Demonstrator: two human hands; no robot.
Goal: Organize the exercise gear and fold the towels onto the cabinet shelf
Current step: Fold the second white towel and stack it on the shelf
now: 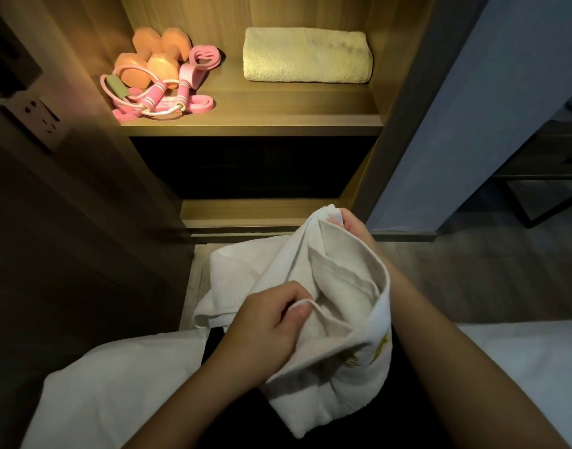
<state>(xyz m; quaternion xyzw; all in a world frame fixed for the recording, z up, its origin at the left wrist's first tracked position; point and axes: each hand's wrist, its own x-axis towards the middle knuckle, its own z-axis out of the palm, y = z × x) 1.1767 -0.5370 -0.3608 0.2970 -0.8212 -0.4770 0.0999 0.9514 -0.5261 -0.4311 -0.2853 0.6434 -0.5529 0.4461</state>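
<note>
A loose white towel (339,286) hangs bunched in front of me, low in the head view. My left hand (268,325) pinches an edge of it near the middle. My right hand (356,226) grips its upper corner, mostly hidden behind the cloth. On the lit cabinet shelf (278,108) above, a folded cream towel (307,55) lies at the right. At the shelf's left sit two orange dumbbells (151,56), a pink jump rope (155,95) and pink resistance bands (202,59) in a pile.
A dark lower compartment (252,166) opens under the shelf. A wall socket (39,119) is on the left panel. A pale wall panel (456,124) stands right of the cabinet. White bedding (109,384) lies at both lower corners.
</note>
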